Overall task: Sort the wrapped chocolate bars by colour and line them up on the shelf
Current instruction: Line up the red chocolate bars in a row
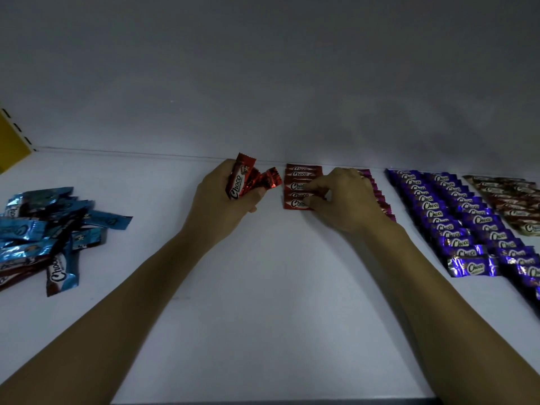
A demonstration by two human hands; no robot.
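The right hand [347, 197] hides most of a magenta row [380, 197] just right of the red row [301, 173], and pinches that row's front bar [295, 203]. Left of that row, the left hand [219, 203] grips loose red bars [241, 182].

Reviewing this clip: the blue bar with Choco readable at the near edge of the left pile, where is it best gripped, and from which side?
Pinch the blue bar across its narrow width at its near half, coming in from the near side over the bare shelf. That end lies flat and free, while its far end runs in among the pile.
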